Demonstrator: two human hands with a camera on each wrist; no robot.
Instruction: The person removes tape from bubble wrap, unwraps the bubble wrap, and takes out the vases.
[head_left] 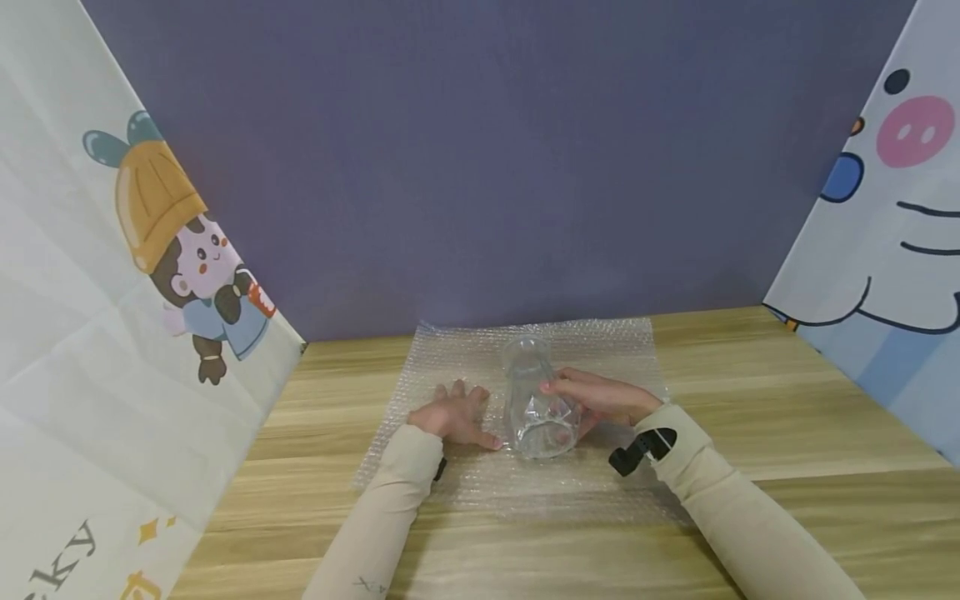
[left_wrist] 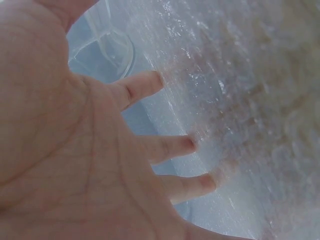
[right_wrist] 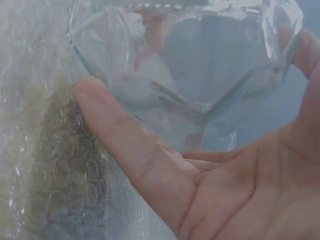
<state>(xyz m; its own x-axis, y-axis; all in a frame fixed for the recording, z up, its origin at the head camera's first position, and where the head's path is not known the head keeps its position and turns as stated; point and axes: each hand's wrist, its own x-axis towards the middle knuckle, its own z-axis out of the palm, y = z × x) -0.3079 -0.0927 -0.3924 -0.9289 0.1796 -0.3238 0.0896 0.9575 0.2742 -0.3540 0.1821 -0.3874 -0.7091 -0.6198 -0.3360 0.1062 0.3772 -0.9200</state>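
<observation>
A clear glass vase [head_left: 528, 404] lies on its side over the middle of a sheet of bubble wrap [head_left: 615, 350]; whether it touches the wrap everywhere cannot be told. The wrap shows through its walls. The right hand [head_left: 603, 396] grips the vase from the right, covering part of that side. The left hand [head_left: 452, 417] is open just left of the vase, fingers spread over the wrap and thumb reaching toward the glass. The wrap is spread on a wooden table [head_left: 750, 400], its far edge reaching the foot of a dark wall [head_left: 480, 167]. A printed sheet with a cartoon child [head_left: 60, 292] rises on the left, another with a pink snout [head_left: 885, 292] on the right. The vase's long axis runs near to far, leaning slightly left at the far end; the wide, faceted end is near, the narrower end far.
</observation>
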